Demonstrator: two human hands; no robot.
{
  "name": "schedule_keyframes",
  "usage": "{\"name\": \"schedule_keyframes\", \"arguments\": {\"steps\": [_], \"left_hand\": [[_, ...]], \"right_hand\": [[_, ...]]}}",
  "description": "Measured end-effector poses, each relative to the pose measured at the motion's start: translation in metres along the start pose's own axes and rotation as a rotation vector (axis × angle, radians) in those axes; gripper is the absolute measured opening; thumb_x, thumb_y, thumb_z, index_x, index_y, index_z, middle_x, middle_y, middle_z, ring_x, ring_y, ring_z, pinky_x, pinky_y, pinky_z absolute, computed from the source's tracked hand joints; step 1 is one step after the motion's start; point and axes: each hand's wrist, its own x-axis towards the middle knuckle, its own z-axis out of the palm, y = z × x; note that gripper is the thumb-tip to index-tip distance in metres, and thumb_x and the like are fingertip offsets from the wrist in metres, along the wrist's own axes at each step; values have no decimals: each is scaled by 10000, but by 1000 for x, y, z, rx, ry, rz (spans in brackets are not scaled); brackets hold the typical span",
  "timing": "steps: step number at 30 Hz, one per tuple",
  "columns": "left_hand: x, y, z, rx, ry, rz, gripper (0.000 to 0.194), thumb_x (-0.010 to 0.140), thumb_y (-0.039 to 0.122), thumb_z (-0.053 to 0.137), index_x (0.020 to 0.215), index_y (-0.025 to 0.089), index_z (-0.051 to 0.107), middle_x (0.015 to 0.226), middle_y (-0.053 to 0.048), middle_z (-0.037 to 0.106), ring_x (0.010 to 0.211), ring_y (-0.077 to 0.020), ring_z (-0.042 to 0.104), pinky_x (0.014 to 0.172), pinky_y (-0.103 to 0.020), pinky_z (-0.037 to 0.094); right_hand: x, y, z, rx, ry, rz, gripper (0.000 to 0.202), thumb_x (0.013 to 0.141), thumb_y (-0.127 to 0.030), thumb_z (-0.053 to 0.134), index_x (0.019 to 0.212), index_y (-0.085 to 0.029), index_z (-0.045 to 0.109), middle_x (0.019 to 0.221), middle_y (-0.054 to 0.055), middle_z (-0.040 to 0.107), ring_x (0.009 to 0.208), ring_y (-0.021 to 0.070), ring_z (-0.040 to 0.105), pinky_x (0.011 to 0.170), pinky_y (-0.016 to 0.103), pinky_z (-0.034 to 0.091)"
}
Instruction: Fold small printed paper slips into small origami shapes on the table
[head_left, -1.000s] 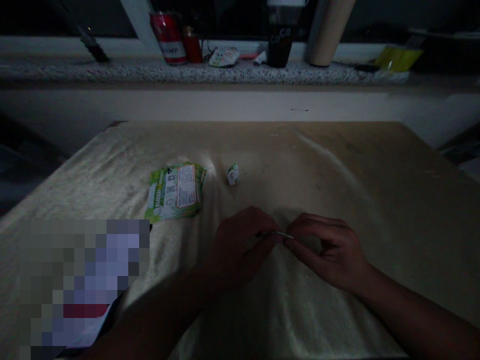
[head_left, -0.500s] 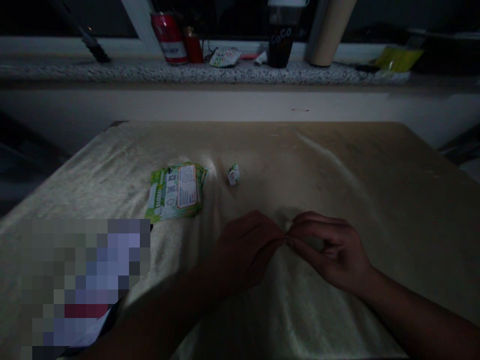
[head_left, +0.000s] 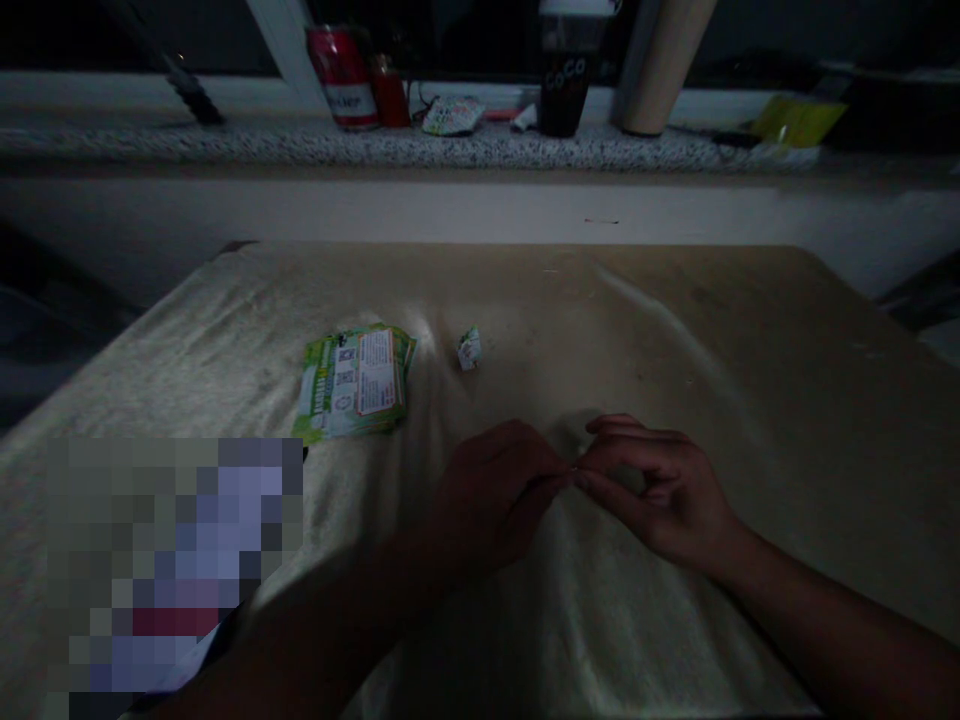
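Fingertips meet over the table [head_left: 750, 330].
Left hand [head_left: 491, 495] and right hand [head_left: 664, 490] are pinched together; anything held is too dim to tell.

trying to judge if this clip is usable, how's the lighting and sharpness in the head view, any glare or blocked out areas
Head view: very dim, both the left hand and the right hand read as dark shapes, so what their fingertips pinch is too small to tell; a pale sheen runs across the cloth; the green leaflets are the brightest thing; a pixelated block masks the lower left; the windowsill is soft and bowed.
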Motion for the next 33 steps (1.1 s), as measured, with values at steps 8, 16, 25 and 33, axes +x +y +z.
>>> {"name": "schedule_keyframes", "arguments": {"steps": [8, 16, 25, 33], "left_hand": [[1, 5, -1, -130, 114, -353, 65, 871, 194, 696, 820, 157, 710, 735, 8, 704, 669, -95, 648, 637, -192, 487], [1, 7, 3, -212, 83, -574, 78, 778, 204, 761, 854, 202, 744, 741, 27, 735, 680, -113, 664, 627, -205, 504], [-1, 4, 4, -343, 107, -681, 116, 793, 234, 745, 909, 225, 734, 831, 27, 748, 771, -120, 679, 693, -216, 518], [4, 8, -4, -220, -34, -610, 57, 817, 241, 725, 852, 196, 721, 706, 34, 681, 637, -101, 595, 585, -205, 442]], "right_hand": [[1, -3, 2, 119, 13, 160, 19, 877, -192, 696, 874, -183, 712, 833, 47, 727, 756, 166, 680, 678, 299, 519], [-5, 0, 2, 27, 69, 156, 33, 884, -200, 680, 855, -189, 691, 810, 31, 720, 714, 142, 675, 641, 264, 508], [-3, -3, 4, -29, 13, 103, 65, 898, -180, 644, 840, -172, 673, 772, 48, 707, 686, 155, 653, 631, 288, 503], [-5, -7, 2, -20, 40, 170, 155, 906, -240, 642, 768, -170, 660, 679, 26, 677, 594, 131, 613, 550, 250, 464]]}}
